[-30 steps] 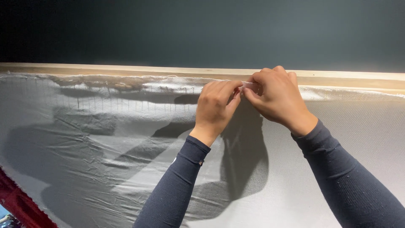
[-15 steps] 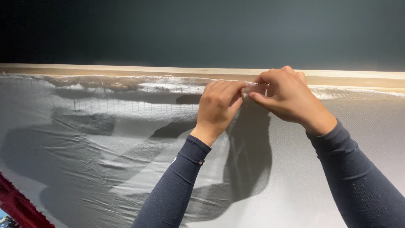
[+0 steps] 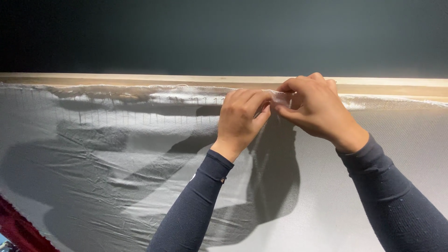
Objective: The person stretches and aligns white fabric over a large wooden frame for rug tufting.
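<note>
A wide sheet of thin white fabric (image 3: 116, 163) hangs from a row of small pins along a horizontal wooden rail (image 3: 140, 79). My left hand (image 3: 240, 119) pinches the fabric's top edge just under the rail, fingers curled shut on it. Right beside it, my right hand (image 3: 315, 107) grips the same edge, thumb and fingers closed on a small fold of the cloth. The two hands almost touch. Both forearms wear dark blue sleeves.
A dark green-grey wall (image 3: 224, 32) rises above the rail. The hands and arms cast large shadows on the fabric. A strip of dark red cloth (image 3: 18, 228) shows at the lower left corner, below the white sheet's edge.
My right hand has shifted slightly to the right along the rail, still pinching the fabric edge. My left hand has stayed in nearly the same place.
</note>
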